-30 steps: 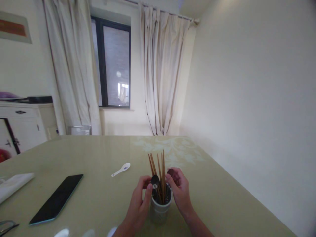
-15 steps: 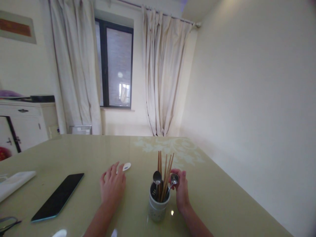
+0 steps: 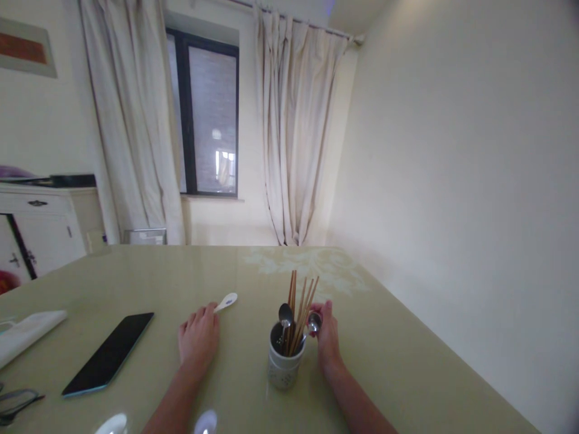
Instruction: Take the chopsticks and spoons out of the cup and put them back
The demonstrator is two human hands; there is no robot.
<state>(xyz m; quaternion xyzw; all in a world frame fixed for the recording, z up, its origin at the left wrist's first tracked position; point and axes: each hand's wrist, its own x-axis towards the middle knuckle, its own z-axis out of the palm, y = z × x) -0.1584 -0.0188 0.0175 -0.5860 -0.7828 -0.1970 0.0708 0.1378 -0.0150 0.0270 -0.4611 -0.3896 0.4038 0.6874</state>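
Observation:
My left hand [image 3: 199, 336] lies on the table with its fingers curled over the handle of a white spoon [image 3: 228, 300]. The spoon's oval bowl with a small dark blue mark points away from me. To the right stands a grey-white utensil holder [image 3: 284, 369], upright, with several wooden chopsticks [image 3: 302, 307] and a dark metal spoon [image 3: 285, 313] in it. My right hand [image 3: 326, 334] is at the holder's right side, its fingers closed around the head of a shiny metal spoon [image 3: 314, 322] that leans out of the holder. Some of those fingers are hidden behind it.
A black tablet-like slab [image 3: 110, 354] lies left of my left hand. Farther left are a white flat object [image 3: 31, 331] and eyeglasses [image 3: 20, 401]. White oval shapes [image 3: 113, 424] show at the near edge. A wall [image 3: 452, 181] runs along the right.
My left fingers have drawn back and curled, so more of the white spoon's handle shows. The view has shifted slightly. My right hand stays by the metal spoon.

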